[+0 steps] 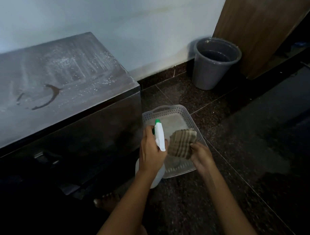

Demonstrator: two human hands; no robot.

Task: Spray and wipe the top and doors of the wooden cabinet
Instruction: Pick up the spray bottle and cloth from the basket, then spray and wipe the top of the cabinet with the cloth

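White sprayer: left hand [152, 152] grips spray bottle [159, 136] at the neck, nozzle aimed toward cabinet.
Striped cloth [182, 144]: pinched by right hand [201, 155], folded for wiping.
Basket [184, 112]: below both hands, likely supplies carrier.
Cabinet [61, 82]: left, top droplet-speckled, doors shadowed.

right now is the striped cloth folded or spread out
Folded: the striped cloth is a thick layered pad held by the right hand above the basket.
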